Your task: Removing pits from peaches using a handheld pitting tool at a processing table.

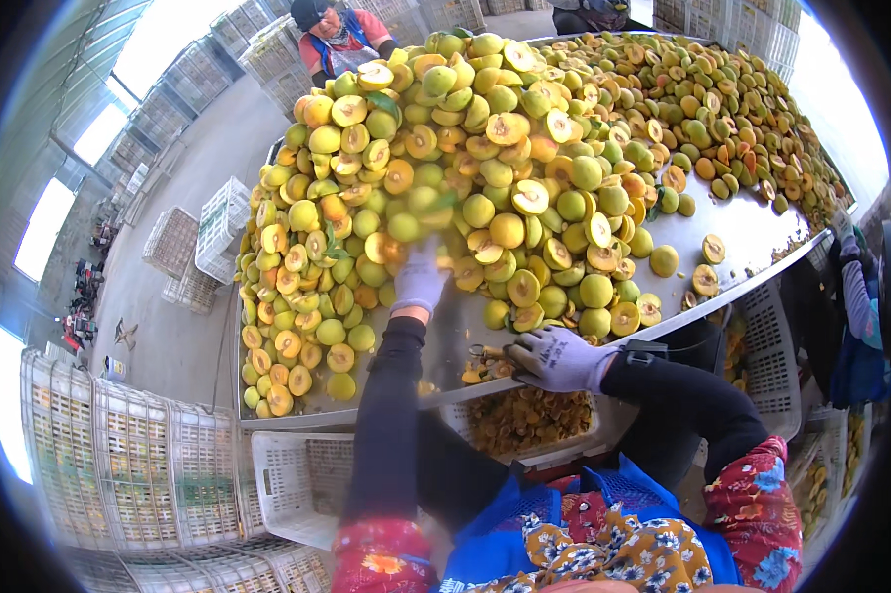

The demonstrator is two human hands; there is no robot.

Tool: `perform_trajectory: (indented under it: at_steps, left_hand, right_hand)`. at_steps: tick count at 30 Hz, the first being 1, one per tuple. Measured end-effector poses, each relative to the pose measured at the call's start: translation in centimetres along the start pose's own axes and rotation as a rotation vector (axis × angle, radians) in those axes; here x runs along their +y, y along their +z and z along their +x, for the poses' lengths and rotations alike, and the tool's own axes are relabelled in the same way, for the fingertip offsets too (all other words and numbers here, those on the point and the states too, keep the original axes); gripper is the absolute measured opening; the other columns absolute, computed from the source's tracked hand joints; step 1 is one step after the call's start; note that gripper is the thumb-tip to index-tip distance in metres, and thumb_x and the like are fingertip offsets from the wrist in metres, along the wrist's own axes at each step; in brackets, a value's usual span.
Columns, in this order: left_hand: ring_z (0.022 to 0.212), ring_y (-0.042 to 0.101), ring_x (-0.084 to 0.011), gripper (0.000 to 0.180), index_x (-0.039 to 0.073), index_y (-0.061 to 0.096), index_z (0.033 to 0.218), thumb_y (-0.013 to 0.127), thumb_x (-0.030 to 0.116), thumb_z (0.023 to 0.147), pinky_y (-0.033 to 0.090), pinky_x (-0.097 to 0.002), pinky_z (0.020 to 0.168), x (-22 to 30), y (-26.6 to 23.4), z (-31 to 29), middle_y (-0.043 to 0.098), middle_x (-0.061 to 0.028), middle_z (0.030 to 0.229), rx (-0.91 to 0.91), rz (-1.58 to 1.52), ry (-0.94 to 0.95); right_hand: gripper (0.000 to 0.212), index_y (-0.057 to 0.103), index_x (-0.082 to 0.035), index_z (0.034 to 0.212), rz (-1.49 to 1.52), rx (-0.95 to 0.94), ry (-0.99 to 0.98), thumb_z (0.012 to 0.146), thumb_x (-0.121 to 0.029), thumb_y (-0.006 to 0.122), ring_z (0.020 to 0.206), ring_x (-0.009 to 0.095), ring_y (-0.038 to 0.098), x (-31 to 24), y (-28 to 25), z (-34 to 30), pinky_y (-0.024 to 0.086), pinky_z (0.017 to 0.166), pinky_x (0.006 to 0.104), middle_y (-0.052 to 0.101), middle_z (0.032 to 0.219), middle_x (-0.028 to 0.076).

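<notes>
"What's that heap in front of you?"

"Fruit, round and smooth-skinned, yellow through green, mounded high on the tabletop. Many are split, showing pale, moist-looking flesh around a darker, oval centre."

"And what's the tabletop like?"

"Smooth and greyish, like sheet metal, with a narrow rim along my side."

"Where's your left arm?"

"Stretched forward, close to straight, in a snug dark sleeve. My left fingers, in a pale glove, are at the near foot of the heap, and the fruit just beyond them is smeared by motion. Their tips are blurred too, so I can't tell how far open they are or whether they have hold of one."

"The right?"

"That elbow is bent out to my side, the forearm angling inward. My right fingers, gloved alike, are bent and slightly spread at the near edge, back of the hand upward. What's under them is hidden, so I can't say whether they grip anything. Just beside them sit some ragged brownish-orange scraps."

"Anything below the edge?"

"A bin of rough, crumpled brown pieces, and to its left a white plastic crate with perforated walls."
</notes>
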State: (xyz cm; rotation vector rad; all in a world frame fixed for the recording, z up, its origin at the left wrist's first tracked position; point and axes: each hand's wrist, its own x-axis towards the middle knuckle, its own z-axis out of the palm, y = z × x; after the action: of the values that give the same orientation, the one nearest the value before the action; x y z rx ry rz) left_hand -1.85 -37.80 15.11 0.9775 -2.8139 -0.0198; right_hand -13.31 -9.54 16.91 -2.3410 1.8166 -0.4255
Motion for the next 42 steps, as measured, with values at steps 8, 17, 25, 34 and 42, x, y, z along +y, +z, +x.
perform_trajectory:
  at_steps: [8,17,25,34,42]
  left_hand:
    - [0.056,0.057,-0.0082,0.04,0.007,0.061,0.112,0.074,0.032,0.084,0.041,-0.0206,0.043,-0.4,0.3,-6.9,0.067,-0.0063,0.088,-0.077,-1.105,-0.405]
    - [0.053,0.054,-0.0097,0.052,0.011,0.059,0.118,0.039,0.056,0.1,0.038,-0.0201,0.043,8.8,-4.3,-16.0,0.069,-0.0086,0.092,-0.125,-1.867,-0.589]
    - [0.066,0.059,-0.012,0.054,0.009,0.059,0.121,0.029,0.051,0.105,0.046,-0.0201,0.053,16.1,-3.0,-20.0,0.065,-0.0054,0.098,-0.248,-1.897,-0.734]
    - [0.103,0.059,-0.0166,0.034,-0.003,0.051,0.128,0.045,0.022,0.105,0.048,-0.033,0.093,19.5,-0.8,-22.2,0.061,-0.0117,0.114,-0.147,-1.492,-0.433]
    - [0.063,0.061,-0.0092,0.05,0.004,0.06,0.115,0.034,0.046,0.105,0.045,-0.0199,0.049,18.9,-0.2,-22.1,0.067,-0.0067,0.092,-0.285,-1.943,-0.719]
  right_hand:
    - [0.023,0.058,-0.006,0.1,-0.098,-0.489,0.1,0.084,-0.023,0.059,0.073,0.03,0.066,-0.1,0.8,5.9,0.049,0.062,0.0413,0.062,0.084,0.011]
    - [0.041,0.046,0.002,0.117,0.517,0.252,0.304,0.085,-0.016,0.064,0.085,0.044,0.062,-4.0,-3.1,-5.7,0.05,0.07,0.0497,0.057,0.104,0.026]
    - [0.031,0.058,-0.001,0.097,0.717,0.434,0.678,0.08,-0.022,0.074,0.078,0.042,0.062,-6.1,-2.4,-8.0,0.048,0.064,0.0444,0.061,0.081,0.023]
    - [0.025,0.059,-0.004,0.088,0.701,0.389,0.67,0.075,-0.018,0.074,0.073,0.041,0.061,-6.1,0.3,-8.9,0.048,0.062,0.0438,0.059,0.073,0.02]
    - [0.033,0.054,-0.004,0.106,0.413,0.234,0.57,0.086,-0.027,0.068,0.074,0.036,0.065,-6.8,-1.7,-13.0,0.051,0.064,0.0435,0.062,0.091,0.015]
